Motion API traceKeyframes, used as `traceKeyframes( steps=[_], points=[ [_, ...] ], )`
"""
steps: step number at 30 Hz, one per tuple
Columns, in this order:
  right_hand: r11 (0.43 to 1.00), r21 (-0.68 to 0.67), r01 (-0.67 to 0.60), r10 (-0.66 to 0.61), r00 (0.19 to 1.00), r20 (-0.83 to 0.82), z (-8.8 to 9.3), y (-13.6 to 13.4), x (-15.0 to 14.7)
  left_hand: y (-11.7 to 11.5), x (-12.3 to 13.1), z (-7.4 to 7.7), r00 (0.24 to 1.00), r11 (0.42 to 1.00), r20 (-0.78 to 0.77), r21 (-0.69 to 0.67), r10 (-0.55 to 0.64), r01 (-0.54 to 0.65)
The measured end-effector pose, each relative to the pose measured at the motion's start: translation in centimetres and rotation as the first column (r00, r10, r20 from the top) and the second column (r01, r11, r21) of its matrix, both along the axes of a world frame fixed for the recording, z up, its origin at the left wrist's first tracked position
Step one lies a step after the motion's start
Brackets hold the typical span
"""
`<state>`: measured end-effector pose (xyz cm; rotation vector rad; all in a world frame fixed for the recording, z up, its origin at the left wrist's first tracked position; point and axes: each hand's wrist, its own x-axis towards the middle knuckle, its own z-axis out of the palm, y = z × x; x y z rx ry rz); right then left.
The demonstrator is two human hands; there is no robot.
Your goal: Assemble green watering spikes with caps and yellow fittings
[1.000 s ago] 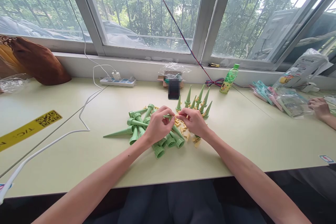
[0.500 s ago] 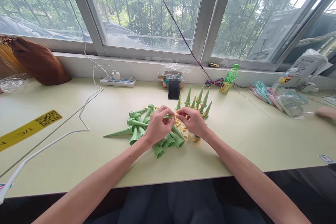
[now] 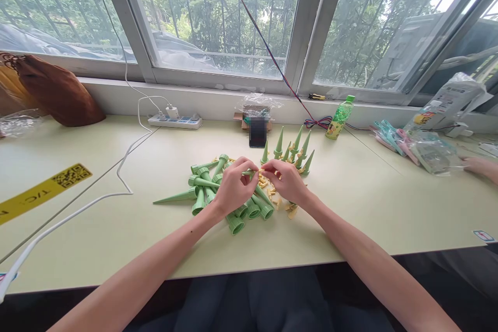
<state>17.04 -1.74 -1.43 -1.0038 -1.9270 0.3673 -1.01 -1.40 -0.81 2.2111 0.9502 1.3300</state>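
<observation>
My left hand (image 3: 236, 181) is closed around a green plastic watering spike (image 3: 249, 171), most of it hidden by the fingers. Its fingertips nearly meet those of my right hand (image 3: 286, 179), which pinches a small yellow plastic piece (image 3: 261, 169), barely visible. Under and left of my left hand lies a heap of green watering spikes (image 3: 200, 202), hollow threaded ends facing several ways. Small yellow pieces (image 3: 277, 200) are scattered beneath and beside my right hand. Beyond it, several spikes (image 3: 298, 142) stand points up, with yellow pieces on their sides.
Behind the hands are a phone (image 3: 257, 137) and a small box with clear wrap (image 3: 254, 109). A green drink bottle (image 3: 340, 118) stands right of them. A power strip (image 3: 175, 122) lies by the window. At far right, another person's hand (image 3: 482, 167) is near a plastic bag (image 3: 436, 153).
My two hands stay almost still, fingertips together. At far right, the other person's hand has moved slightly left and up, towards the plastic bag.
</observation>
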Motion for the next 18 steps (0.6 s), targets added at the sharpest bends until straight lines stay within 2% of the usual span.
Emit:
traceKeyframes(
  steps=[18],
  points=[
    [0.999,-0.014,0.043,-0.042,0.996,0.079,-0.24,0.09,0.19,-0.03,0.01,0.00,1.000,1.000,0.000,0.002,-0.007,0.007]
  ],
)
